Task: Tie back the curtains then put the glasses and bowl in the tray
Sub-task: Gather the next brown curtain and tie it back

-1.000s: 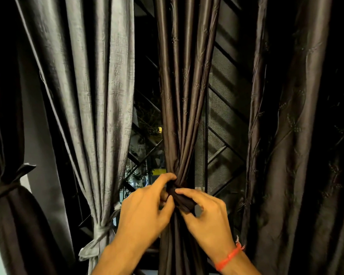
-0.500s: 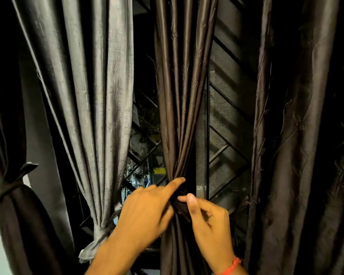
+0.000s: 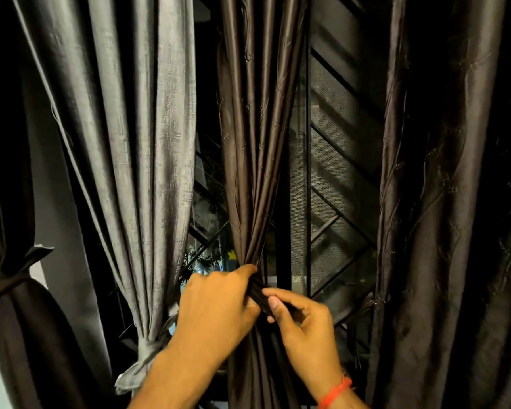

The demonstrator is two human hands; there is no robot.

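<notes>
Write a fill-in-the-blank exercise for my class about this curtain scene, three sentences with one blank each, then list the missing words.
1. Both the left hand and the right hand work at the gathered ______ curtain in the middle.
2. The grey curtain to its left is already ______ back with a grey tie.
3. The right wrist wears a ______ band.

Missing words: brown; tied; red

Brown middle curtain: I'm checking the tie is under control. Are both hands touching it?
Touching. The head view shows the left hand wrapped around the gathered brown middle curtain, and the right hand pinching its dark band.
</notes>
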